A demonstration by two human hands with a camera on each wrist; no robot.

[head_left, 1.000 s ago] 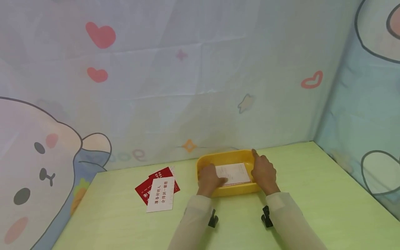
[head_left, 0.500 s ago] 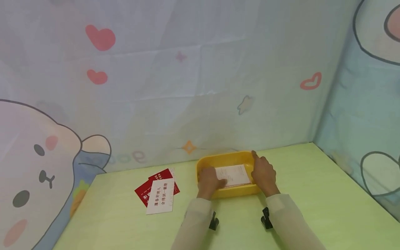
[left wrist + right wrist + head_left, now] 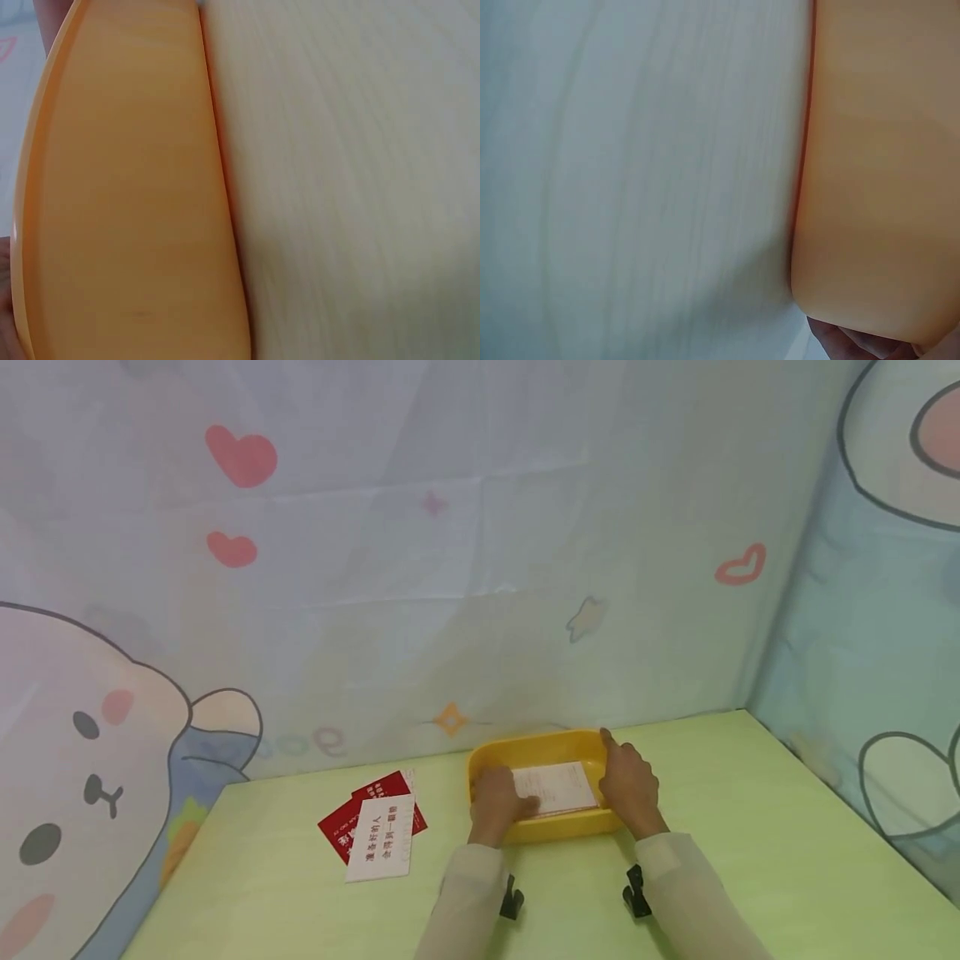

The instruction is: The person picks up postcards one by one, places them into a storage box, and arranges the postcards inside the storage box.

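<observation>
A shallow yellow plastic tray (image 3: 557,826) rests on the table near the back wall. White printed cards (image 3: 557,787) lie inside it. My left hand (image 3: 497,803) grips the tray's left end, its thumb reaching inside beside the cards. At the right end, my right hand (image 3: 630,783) holds the rim, with a finger up at the far corner. The left wrist view is filled by the tray's outer wall (image 3: 135,180), and a bit of hand shows at the lower left. Fingers (image 3: 855,341) curl under the tray's corner in the right wrist view; the other fingers are hidden.
Left of the tray lies an overlapping pile: red cards (image 3: 345,825) with a white card (image 3: 381,837) printed with Chinese characters on top. A cloth backdrop (image 3: 375,568) with cartoon prints closes off the table's back. Black clips (image 3: 636,893) hang at both sleeves.
The head view has tilted slightly, so everything sits a little lower and further left in it. Both hands keep the same hold on the tray, which has not visibly moved on the table.
</observation>
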